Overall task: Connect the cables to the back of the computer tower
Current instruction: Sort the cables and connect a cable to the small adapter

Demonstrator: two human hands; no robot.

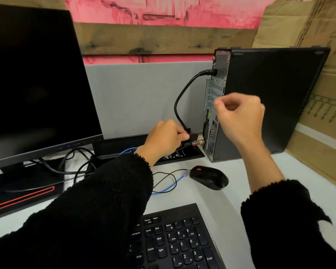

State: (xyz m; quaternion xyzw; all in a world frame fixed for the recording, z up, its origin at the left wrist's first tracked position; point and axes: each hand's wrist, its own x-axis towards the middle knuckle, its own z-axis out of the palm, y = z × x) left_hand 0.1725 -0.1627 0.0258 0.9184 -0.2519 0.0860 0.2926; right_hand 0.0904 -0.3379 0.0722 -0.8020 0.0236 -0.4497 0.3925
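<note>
From the head camera we see the computer tower standing upright on the white desk, right of centre, its metal rear panel turned left toward us. A thick black power cable is already plugged in near the top of that panel and loops down behind the desk's far edge. Low down, our left hand pinches a black cable plug, holding it level and just left of the panel's lower ports; whether the tip touches a port we cannot tell. Our right hand hangs in front of the tower's rear edge, blurred, fingers curled inward with nothing in them that we can make out. Both arms wear black fuzzy sleeves. Nearer to us a black mouse lies on the desk, and a blue cable curls just left of it. A black keyboard fills the near edge. On the left stands a dark monitor with loose black wires beneath. Cardboard leans at far right.
</note>
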